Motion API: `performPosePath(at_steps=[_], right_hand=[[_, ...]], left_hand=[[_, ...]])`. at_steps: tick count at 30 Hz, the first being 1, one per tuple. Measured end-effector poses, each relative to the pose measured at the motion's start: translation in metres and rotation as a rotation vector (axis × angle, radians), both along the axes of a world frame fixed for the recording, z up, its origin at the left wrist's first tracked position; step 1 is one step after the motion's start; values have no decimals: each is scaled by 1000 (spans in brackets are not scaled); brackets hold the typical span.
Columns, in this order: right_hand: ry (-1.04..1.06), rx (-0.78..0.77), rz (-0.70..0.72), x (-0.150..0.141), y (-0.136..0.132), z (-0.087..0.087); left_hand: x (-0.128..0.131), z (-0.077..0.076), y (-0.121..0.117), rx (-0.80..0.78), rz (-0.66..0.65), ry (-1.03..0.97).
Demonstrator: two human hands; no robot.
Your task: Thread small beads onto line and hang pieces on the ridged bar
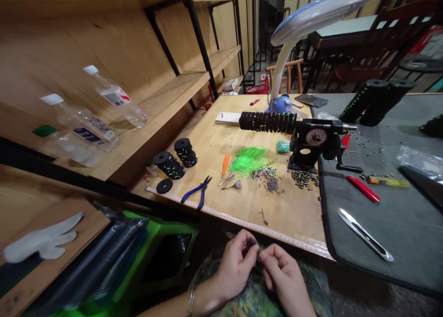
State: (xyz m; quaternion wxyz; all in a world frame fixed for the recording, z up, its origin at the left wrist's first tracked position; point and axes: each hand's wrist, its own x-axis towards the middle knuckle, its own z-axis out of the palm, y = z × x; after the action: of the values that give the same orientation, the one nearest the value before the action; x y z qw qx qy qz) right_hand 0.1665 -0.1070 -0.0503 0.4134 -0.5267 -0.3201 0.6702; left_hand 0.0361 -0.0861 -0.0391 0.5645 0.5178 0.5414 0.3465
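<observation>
Head view: left hand (238, 264), right hand (285, 275) pinch tiny dark piece (259, 250), kind unclear, off front edge of table (297, 218). Wound spools (169, 165) at left edge look done; green strands (251, 159), beads (266, 173) mid-table lie loose, apparently unused.

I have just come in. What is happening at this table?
A person's left hand and right hand are close together in front of the wooden table, nearly touching; anything between them is too small to identify. On the table lie blue-handled pliers, green strands and small beads; a black cranked machine stands farther back.
</observation>
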Motion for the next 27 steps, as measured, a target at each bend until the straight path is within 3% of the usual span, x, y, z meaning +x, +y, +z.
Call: performPosePath(at_steps=[7, 16, 27], right_hand=[[73, -33, 9, 0, 0, -11], [70, -35, -14, 0, 2, -12], [-96, 113, 16, 5, -3, -10]], left_hand=[[-3, -1, -1, 103, -32, 95], [-6, 5, -1, 230, -100, 197], [-12, 9, -4, 333, -229, 385]])
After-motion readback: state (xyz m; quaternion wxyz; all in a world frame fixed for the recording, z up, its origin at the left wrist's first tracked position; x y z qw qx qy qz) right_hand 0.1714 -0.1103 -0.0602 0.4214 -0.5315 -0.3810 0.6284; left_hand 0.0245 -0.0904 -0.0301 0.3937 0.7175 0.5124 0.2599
